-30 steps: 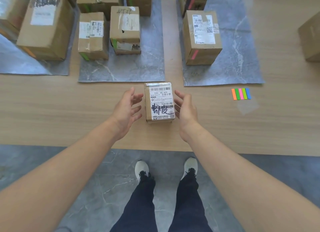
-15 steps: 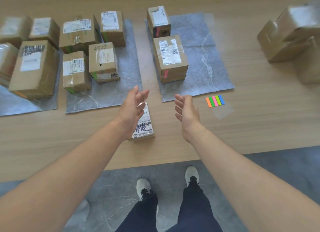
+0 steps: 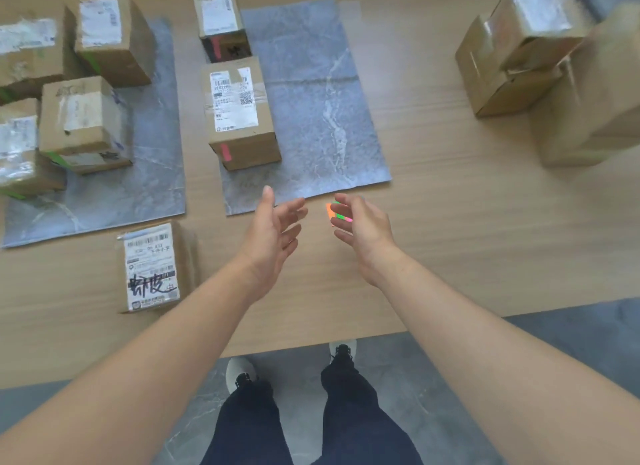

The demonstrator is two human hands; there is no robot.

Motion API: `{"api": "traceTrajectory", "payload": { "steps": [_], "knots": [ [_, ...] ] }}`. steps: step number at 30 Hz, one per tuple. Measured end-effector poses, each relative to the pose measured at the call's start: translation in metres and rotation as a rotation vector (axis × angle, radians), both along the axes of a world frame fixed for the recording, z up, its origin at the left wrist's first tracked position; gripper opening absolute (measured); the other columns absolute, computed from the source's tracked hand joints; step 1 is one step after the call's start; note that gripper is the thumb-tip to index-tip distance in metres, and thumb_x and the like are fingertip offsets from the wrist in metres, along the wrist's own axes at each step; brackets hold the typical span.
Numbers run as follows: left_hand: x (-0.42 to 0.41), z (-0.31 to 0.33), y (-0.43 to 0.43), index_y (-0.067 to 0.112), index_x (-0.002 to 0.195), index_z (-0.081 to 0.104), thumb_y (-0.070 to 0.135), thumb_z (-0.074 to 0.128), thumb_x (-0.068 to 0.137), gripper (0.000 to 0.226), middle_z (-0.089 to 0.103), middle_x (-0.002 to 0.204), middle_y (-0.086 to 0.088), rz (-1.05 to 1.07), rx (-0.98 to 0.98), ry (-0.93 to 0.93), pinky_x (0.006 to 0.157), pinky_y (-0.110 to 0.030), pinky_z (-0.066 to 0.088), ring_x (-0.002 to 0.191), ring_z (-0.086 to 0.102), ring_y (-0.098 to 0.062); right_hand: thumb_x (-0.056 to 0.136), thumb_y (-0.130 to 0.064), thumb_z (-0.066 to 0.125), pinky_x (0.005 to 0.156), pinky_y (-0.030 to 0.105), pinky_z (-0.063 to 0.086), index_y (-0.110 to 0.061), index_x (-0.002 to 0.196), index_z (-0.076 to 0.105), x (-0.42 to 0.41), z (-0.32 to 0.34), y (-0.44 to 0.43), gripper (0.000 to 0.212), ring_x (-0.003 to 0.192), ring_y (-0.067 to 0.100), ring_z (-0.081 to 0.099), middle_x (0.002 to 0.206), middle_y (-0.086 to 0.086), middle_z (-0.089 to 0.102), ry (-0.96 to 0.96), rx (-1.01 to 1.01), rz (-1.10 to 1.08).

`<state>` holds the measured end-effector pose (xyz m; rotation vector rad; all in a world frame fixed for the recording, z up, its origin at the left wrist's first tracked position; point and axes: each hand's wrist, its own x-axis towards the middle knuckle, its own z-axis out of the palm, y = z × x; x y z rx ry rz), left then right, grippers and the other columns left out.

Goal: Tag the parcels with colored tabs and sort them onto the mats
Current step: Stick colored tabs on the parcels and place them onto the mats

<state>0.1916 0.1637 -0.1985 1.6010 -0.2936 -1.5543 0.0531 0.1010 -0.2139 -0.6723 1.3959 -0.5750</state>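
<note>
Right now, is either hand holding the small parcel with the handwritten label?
No: the parcel lies on its own to the left, while the left hand and the right hand hang open and empty near the coloured tabs.

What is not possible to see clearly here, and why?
Head view, colored tabs: mostly hidden behind the right hand.
Head view, parcels at right: blurred, cut off by the right edge, labels unreadable.
Head view, parcels at far left: cut off by the left edge.

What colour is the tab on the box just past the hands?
Pink: the tab on the box front, seen in the head view.
</note>
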Motion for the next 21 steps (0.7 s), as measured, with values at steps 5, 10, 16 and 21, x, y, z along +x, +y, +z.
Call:
{"api": "traceTrajectory", "payload": {
  "steps": [5,10,16,21],
  "knots": [
    [-0.031,-0.017,-0.027,0.026,0.138,0.06,0.069,0.016,0.101,0.071,0.063,0.137,0.004,-0.003,0.036,0.004,0.121,-0.044,0.029,0.136,0.048,-0.025,0.101,-0.017,0.055,0.089,0.034,0.059,-0.021,0.1,0.073,-0.032,-0.025,-0.027,0.019,0.098,0.019,0.073,0.102,-0.003,0.073,0.139,-0.107,0.086],
    [-0.041,-0.032,-0.045,0.026,0.136,0.062,0.068,0.017,0.101,0.071,0.068,0.129,0.001,-0.018,0.05,-0.011,0.118,-0.042,0.034,0.127,0.056,-0.019,0.091,-0.008,0.066,0.076,0.018,0.048,-0.023,0.104,0.079,-0.045,-0.049,-0.049,0.024,0.08,0.008,0.066,0.091,-0.014,0.071,0.479,-0.402,0.42],
    [-0.036,-0.044,-0.052,0.024,0.14,0.059,0.07,0.019,0.1,0.073,0.066,0.133,-0.006,-0.079,0.076,-0.026,0.118,-0.041,0.036,0.128,0.058,-0.018,0.083,-0.016,0.085,0.082,0.034,0.051,-0.018,0.11,0.08,-0.042,-0.074,-0.064,0.028,0.085,0.019,0.063,0.1,0.001,0.06,0.607,-0.622,0.72],
    [-0.031,-0.047,-0.054,0.024,0.144,0.055,0.07,0.019,0.099,0.073,0.06,0.141,-0.005,-0.177,0.102,-0.032,0.117,-0.04,0.038,0.132,0.054,-0.015,0.075,-0.023,0.091,0.075,0.033,0.049,-0.023,0.101,0.081,-0.034,-0.08,-0.081,0.028,0.083,0.02,0.06,0.095,0.0,0.055,0.637,-0.64,0.79]
  ]
}}
